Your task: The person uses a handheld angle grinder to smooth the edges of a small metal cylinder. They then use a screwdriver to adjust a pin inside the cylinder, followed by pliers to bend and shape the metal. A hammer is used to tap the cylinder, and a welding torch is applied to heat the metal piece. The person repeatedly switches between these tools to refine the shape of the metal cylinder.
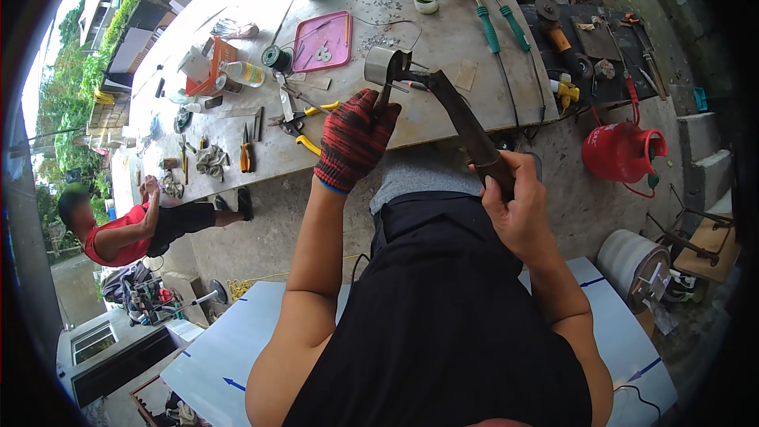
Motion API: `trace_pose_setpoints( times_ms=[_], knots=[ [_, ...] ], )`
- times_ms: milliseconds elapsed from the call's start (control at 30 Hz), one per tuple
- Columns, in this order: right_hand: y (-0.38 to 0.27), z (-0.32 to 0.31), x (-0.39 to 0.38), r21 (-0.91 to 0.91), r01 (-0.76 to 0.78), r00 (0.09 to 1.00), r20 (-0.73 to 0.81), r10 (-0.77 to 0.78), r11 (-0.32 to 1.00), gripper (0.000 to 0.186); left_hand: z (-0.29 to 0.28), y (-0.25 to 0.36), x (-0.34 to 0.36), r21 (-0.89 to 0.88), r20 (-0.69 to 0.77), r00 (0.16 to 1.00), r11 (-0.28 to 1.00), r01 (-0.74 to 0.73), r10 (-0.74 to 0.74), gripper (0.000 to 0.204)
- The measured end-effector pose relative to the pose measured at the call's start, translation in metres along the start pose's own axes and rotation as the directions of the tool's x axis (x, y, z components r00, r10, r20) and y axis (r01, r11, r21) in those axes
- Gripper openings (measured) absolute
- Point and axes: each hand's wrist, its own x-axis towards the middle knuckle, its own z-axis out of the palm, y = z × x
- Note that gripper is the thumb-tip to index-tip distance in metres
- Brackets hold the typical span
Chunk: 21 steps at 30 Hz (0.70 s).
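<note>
Dark elongated metal tool with bent far neck and brown tubular near handle [468, 128] is held above the near edge of the pale grey, stained desk [443, 115], slanting from far left down to near right. Finish looks dull and dark, worn-looking; handle is thicker at the near end, neck thinner and hooked toward the left.

Handle is clamped in the bare right hand [514, 198], fingers wrapped, thumb laid along it.

Short silver metal cylinder [381, 66] sits at the tool's far end, its curved wall bright and smooth, with a dark stem [383, 97] below. Stem is clamped in the left hand [356, 138], covered by a red-and-black knit glove [348, 150]. Whether cylinder and tool are joined or only touching cannot be told.

Left of the glove, yellow-handled pliers [307, 142] are laid on the desk; farther left, orange-handled pliers [247, 156]. Beyond the hands, a pink rectangular tray [336, 25] is placed, small pale rings [322, 54] inside. Red gas cylinder [609, 152] is stood on the floor at right.
</note>
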Motion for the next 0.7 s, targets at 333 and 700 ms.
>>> trace_pose_setpoints(
  times_ms=[333,700],
  knots=[
    [0.0003,-0.0014,0.0002,-0.032,0.023,1.000,-0.006,-0.023,0.999,0.035,0.0043,-0.0024,0.0000,-0.035,0.023,1.000,0.999,0.005,-0.004,0.019],
    [0.0058,0.0031,-0.0008,-0.125,0.116,0.992,-0.031,-0.121,0.985,0.038,0.0054,0.0014,-0.0049,-0.178,0.082,0.995,0.982,0.063,-0.049,0.019]
  ],
)
